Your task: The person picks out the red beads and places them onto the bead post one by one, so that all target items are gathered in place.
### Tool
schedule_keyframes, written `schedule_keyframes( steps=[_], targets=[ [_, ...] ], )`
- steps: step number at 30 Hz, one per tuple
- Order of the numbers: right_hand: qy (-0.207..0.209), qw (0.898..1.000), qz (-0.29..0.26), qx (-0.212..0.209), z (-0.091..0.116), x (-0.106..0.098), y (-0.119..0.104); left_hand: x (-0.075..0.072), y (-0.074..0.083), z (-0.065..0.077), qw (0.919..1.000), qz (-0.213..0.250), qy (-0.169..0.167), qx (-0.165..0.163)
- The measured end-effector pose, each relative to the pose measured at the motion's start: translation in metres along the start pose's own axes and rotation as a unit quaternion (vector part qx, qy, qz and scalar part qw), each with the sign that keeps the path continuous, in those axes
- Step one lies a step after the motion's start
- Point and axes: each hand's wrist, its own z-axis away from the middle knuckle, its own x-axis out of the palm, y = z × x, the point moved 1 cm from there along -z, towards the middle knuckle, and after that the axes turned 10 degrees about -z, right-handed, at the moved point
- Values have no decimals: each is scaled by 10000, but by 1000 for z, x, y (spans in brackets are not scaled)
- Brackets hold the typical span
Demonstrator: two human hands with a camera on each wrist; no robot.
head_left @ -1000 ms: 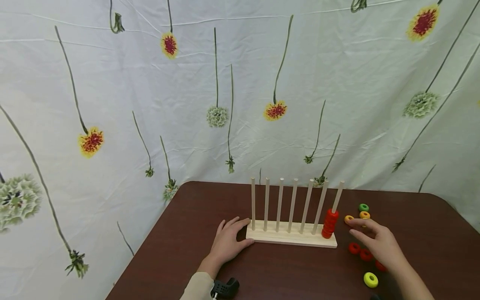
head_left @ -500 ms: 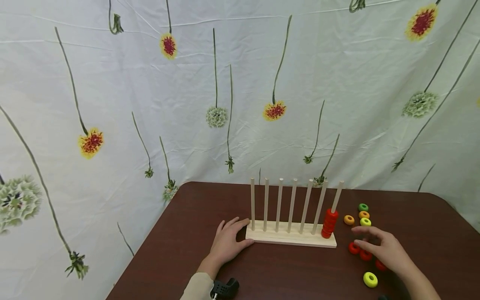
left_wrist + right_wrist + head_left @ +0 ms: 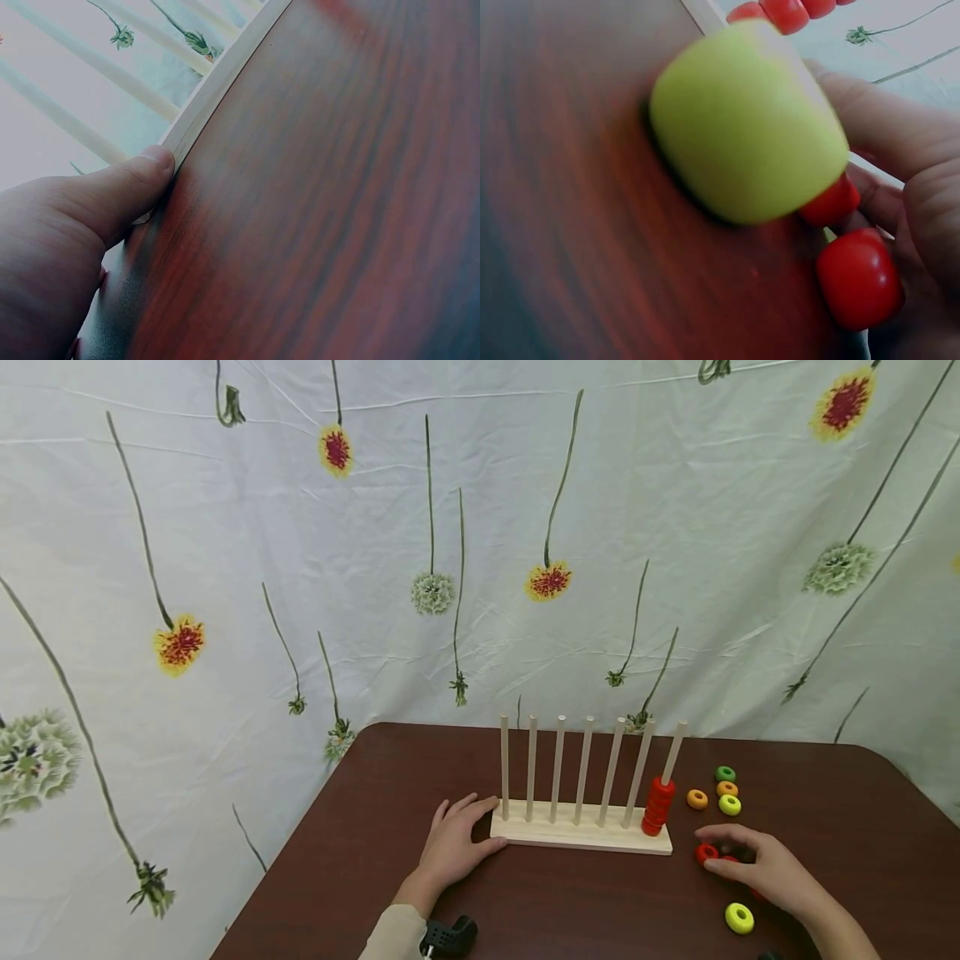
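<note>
A wooden bead rack [image 3: 585, 837] with several upright pegs stands on the table, red beads [image 3: 658, 807] stacked on its rightmost peg. My left hand [image 3: 454, 845] grips the rack's left end, with the thumb [image 3: 142, 176] against the front edge of its base. My right hand [image 3: 761, 862] is low over the loose red beads, thumb and forefinger on either side of the leftmost red bead [image 3: 707, 853]. A small gap shows between forefinger and bead. Another red bead [image 3: 859, 277] lies under the palm. In the right wrist view, a yellow-green bead [image 3: 746, 124] hides the thumb's tip.
Behind the right hand lie a green bead [image 3: 725, 774], two orange beads [image 3: 697, 799] and a yellow bead [image 3: 730, 805]. The yellow-green bead [image 3: 739, 918] lies nearer the front. A flowered white cloth [image 3: 450, 635] hangs behind the dark table [image 3: 600, 910].
My right hand has moved from near the orange and yellow beads toward me and down to the red beads. The left hand stays on the rack's end.
</note>
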Motion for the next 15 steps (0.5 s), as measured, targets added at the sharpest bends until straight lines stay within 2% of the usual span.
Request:
schedule_keyframes(
  steps=[4,11,15],
  targets=[
    [-18,10000,-64,38,1,1,2,-1,0,0,10000,0,-7,-2],
    [-5,9998,-19,-189,1,1,5,-2,2,1,10000,-11,-18,-8],
    [24,9998,28,-184,1,2,4,-1,2,0,10000,-10,-16,-12]
  ],
)
